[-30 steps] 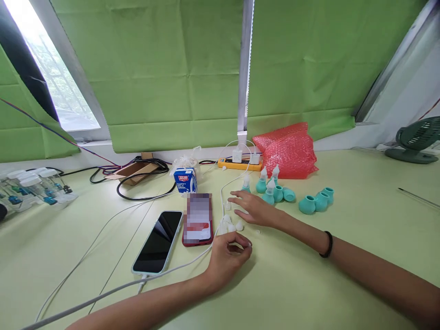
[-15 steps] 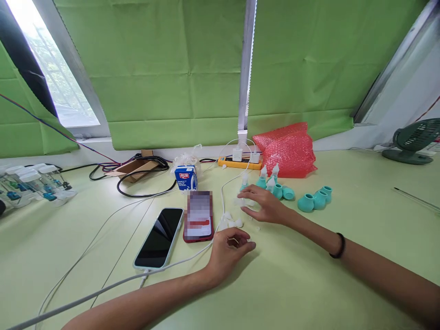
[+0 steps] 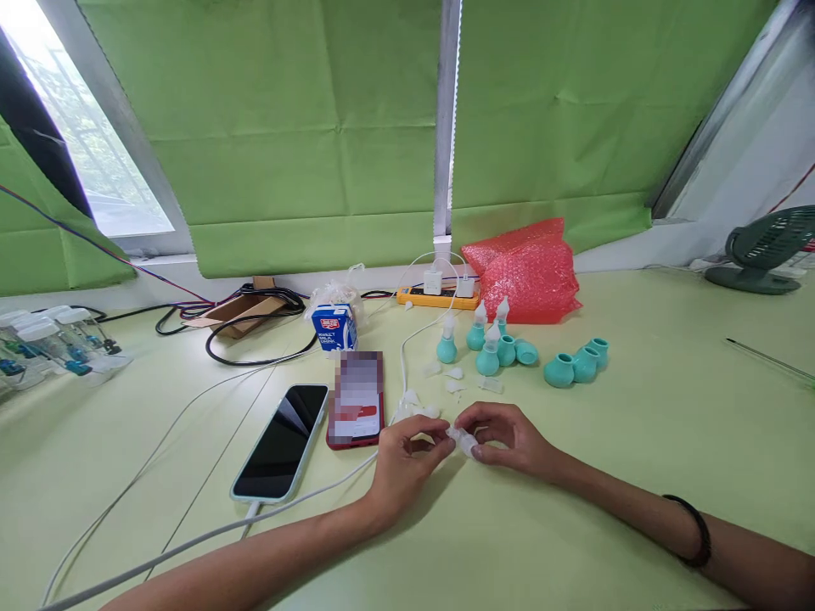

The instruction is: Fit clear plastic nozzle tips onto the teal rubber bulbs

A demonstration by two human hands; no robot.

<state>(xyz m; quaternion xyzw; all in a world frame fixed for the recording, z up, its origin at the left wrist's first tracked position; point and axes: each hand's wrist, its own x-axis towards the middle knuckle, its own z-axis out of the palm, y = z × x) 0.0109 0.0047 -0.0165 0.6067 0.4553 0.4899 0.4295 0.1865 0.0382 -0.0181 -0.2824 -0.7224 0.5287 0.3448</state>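
Above the table's front part, my left hand (image 3: 407,462) and my right hand (image 3: 513,440) meet fingertip to fingertip. My right thumb and fingers pinch a short translucent plastic nozzle piece (image 3: 467,443). A small clear piece (image 3: 452,432) at its end is pinched by my left fingertips, which partly hide it. Beyond my hands lie loose translucent plastic parts (image 3: 490,384) and some white pieces (image 3: 411,409). Several teal squeeze bulbs with clear tips (image 3: 487,361) stand farther back. To their right are teal bulbs without tips (image 3: 559,371).
Left of my hands lie a black-screened phone (image 3: 281,443) with a cable and a red-cased phone (image 3: 356,400). Behind are a blue milk carton (image 3: 334,328), an orange power strip (image 3: 424,297) and a red bubble-wrap bag (image 3: 525,276). A fan (image 3: 757,255) stands far right.
My right hand has come back from the loose parts toward me, bringing the translucent nozzle piece to my left fingertips. My left hand stays in nearly the same place.
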